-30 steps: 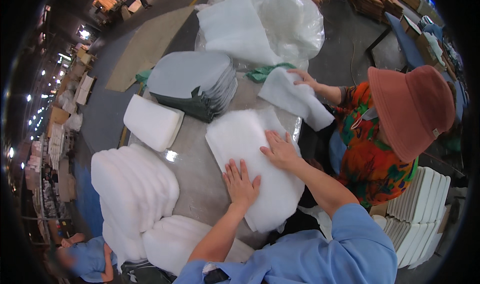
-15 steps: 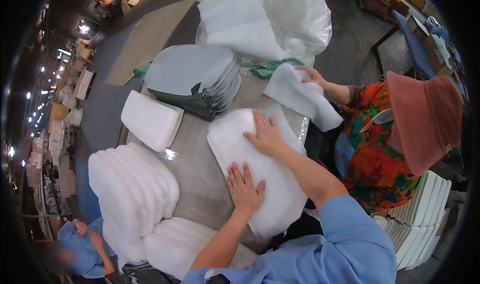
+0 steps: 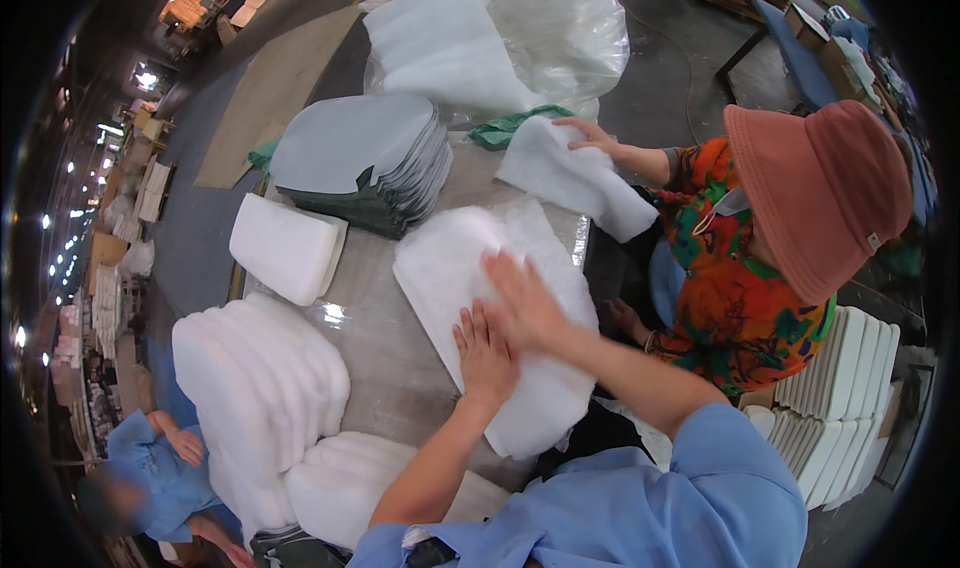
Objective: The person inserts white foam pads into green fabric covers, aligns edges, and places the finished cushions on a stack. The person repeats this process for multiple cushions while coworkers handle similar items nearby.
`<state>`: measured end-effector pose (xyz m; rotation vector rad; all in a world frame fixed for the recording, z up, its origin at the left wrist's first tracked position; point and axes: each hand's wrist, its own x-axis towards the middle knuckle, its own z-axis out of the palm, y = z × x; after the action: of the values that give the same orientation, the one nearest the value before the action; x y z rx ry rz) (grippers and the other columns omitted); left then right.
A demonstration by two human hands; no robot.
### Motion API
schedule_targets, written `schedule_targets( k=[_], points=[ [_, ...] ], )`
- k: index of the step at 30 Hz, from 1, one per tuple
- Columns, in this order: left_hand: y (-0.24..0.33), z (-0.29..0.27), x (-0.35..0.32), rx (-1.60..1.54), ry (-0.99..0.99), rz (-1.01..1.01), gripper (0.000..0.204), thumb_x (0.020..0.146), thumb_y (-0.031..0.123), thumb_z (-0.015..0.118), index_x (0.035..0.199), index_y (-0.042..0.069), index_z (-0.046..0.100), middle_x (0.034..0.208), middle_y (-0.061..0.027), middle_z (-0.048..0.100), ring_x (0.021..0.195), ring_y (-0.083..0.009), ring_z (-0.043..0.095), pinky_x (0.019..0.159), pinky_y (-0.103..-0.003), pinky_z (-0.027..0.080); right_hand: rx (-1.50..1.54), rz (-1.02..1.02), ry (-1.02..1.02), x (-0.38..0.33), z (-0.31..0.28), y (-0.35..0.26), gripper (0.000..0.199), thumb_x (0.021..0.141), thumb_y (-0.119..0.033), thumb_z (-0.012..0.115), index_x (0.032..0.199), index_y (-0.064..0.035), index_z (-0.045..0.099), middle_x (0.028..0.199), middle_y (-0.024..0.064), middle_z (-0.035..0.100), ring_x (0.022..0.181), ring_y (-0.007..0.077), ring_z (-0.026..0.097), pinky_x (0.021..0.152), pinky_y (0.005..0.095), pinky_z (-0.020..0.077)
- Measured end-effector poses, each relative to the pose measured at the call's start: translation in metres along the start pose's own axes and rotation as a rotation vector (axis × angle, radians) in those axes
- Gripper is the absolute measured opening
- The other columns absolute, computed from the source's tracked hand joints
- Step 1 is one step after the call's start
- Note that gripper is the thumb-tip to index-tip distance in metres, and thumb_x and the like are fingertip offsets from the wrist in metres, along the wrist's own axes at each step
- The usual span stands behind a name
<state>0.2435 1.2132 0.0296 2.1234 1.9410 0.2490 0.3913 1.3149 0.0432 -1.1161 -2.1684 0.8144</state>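
Observation:
A white sheet of fluffy padding (image 3: pixel 440 258) lies flat before me on the plastic-covered table, with a thinner white layer (image 3: pixel 545 228) showing past its right edge. Flat on the padding's lower middle rests my left hand (image 3: pixel 488 356), fingers stretched out and holding nothing. My right hand (image 3: pixel 523 303) is just above and right of it, smeared by motion, its fingers extended over the padding with nothing in them. Beyond, a co-worker's hand (image 3: pixel 588 136) grips a curled piece of white padding (image 3: pixel 565 176).
Grey cut panels (image 3: pixel 350 143) are stacked at the back. White foam blocks (image 3: pixel 285 248) lie to their near left. Thick padding piles (image 3: pixel 260 368) stand left and near. A plastic bag (image 3: pixel 560 38) is beyond the table. A co-worker in a pink hat (image 3: pixel 815 188) sits at right.
My right hand has drawn back toward me across the padding, close beside the left hand. The left hand has stayed nearly in place. The view has shifted slightly.

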Motion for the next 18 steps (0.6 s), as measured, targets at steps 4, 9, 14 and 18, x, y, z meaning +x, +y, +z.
schedule_targets(
  k=[4,9,14,18],
  points=[
    [0.012,0.015,-0.007,0.014,-0.068,-0.037,0.098,0.100,0.049,0.062,0.173,0.005,0.013,0.180,-0.0219,0.007,0.166,-0.0443,0.002,0.131,-0.061,-0.001,-0.198,0.025,-0.146,-0.056,0.016,-0.015,0.080,0.108,-0.056,0.043,0.167,-0.0022,0.033,0.176,0.0174,0.030,0.163,0.0362,0.026,0.131,0.0625,0.0130],
    [0.019,0.014,-0.004,0.049,-0.049,-0.069,0.084,0.103,0.046,0.056,0.172,0.009,0.026,0.179,-0.0232,0.014,0.165,-0.0462,0.008,0.131,-0.063,0.003,-0.182,0.135,-0.068,-0.056,0.023,0.009,0.078,0.108,-0.053,0.044,0.168,-0.0043,0.033,0.176,0.0196,0.028,0.162,0.0369,0.028,0.131,0.0593,0.0155],
    [0.023,0.009,-0.006,0.067,-0.002,-0.017,0.079,0.101,0.049,0.058,0.169,0.014,0.037,0.176,-0.0287,0.016,0.162,-0.0527,0.012,0.129,-0.066,0.007,-0.118,0.235,-0.049,-0.056,0.016,0.032,0.074,0.108,-0.045,0.050,0.169,-0.0072,0.032,0.174,0.0218,0.031,0.161,0.0365,0.032,0.131,0.0561,0.0204],
    [0.023,0.004,-0.005,0.064,0.023,0.014,0.083,0.100,0.054,0.060,0.169,0.014,0.037,0.176,-0.0299,0.016,0.161,-0.0549,0.013,0.128,-0.070,0.008,-0.139,0.194,-0.052,-0.055,0.008,0.035,0.072,0.110,-0.044,0.048,0.169,-0.0067,0.031,0.173,0.0216,0.034,0.160,0.0358,0.033,0.131,0.0568,0.0195]
  ],
)
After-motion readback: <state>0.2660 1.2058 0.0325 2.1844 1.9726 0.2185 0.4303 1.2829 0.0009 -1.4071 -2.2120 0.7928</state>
